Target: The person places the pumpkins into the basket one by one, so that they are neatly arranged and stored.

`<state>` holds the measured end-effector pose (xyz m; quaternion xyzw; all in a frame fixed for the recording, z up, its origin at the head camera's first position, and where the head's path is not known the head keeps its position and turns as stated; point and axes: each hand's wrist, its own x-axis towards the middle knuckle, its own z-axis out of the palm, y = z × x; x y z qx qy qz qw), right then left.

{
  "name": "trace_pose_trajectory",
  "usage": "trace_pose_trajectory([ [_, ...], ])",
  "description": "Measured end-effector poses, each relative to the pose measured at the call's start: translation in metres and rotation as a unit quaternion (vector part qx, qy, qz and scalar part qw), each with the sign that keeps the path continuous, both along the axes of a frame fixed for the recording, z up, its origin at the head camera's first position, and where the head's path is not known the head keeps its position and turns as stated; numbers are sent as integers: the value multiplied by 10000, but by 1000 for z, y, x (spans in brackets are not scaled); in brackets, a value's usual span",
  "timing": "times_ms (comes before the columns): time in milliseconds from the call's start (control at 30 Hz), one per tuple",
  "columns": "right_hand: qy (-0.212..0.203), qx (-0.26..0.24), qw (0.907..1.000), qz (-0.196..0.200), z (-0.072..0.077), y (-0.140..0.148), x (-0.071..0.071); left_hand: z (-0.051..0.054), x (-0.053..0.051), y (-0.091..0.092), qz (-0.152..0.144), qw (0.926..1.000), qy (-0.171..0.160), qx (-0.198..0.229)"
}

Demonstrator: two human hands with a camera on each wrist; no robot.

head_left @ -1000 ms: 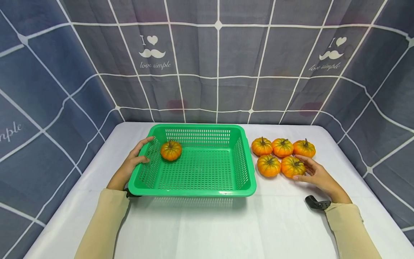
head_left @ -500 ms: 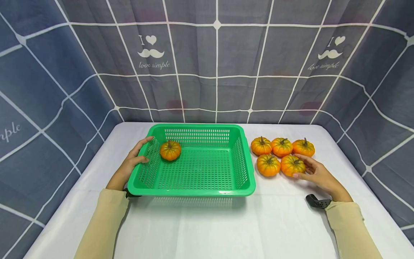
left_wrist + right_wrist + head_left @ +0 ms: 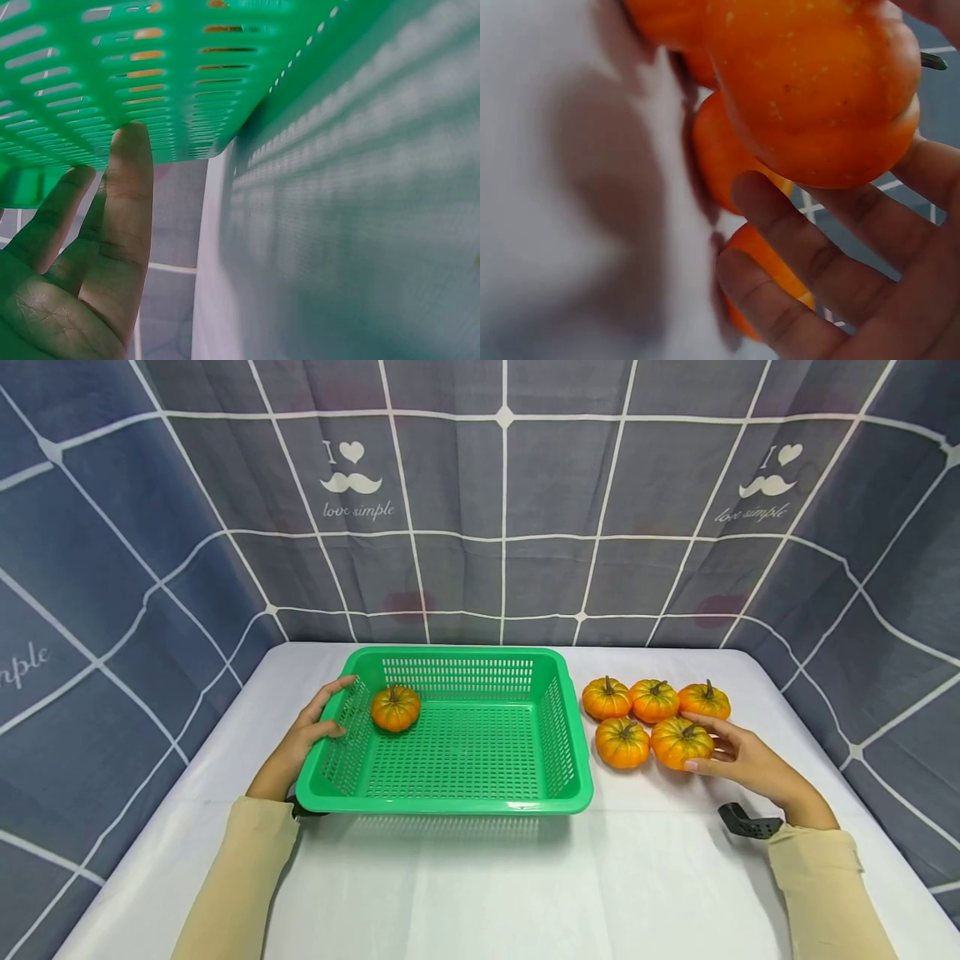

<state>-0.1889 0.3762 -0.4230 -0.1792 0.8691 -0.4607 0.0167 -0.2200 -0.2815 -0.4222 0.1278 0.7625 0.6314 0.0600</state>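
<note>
A green basket (image 3: 457,807) stands at the left centre with one small orange pumpkin (image 3: 396,708) inside, near its left wall. My left hand (image 3: 300,739) holds the basket's left rim, thumb and a finger over it; in the left wrist view other fingers of the left hand (image 3: 97,255) lie against the slotted outer wall. To the right of the basket, my right hand (image 3: 750,768) grips the front right pumpkin (image 3: 679,745), thumb in front and fingers behind. The right wrist view shows that pumpkin (image 3: 817,90) between thumb and fingers, two lower fingers free of it.
Several more pumpkins sit close together right of the basket: one at the front (image 3: 622,744) beside the gripped one, and a back row (image 3: 655,702). A white cloth (image 3: 480,893) covers the table. Grey gridded curtains (image 3: 555,577) stand behind and at both sides.
My right hand has moved slightly to the right, and the pumpkin in its grip has shifted right and turned a little. The left hand and the basket stay where they were.
</note>
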Motion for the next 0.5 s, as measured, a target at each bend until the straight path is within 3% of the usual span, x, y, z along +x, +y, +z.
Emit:
trace_pose_trajectory([
  [133,176,197,9996,63,10,-5,3,1,0,0,26,10000,-6,-40],
  [500,768,43,9953,592,30,-22,8,1,1,0,87,9999,-43,-143],
])
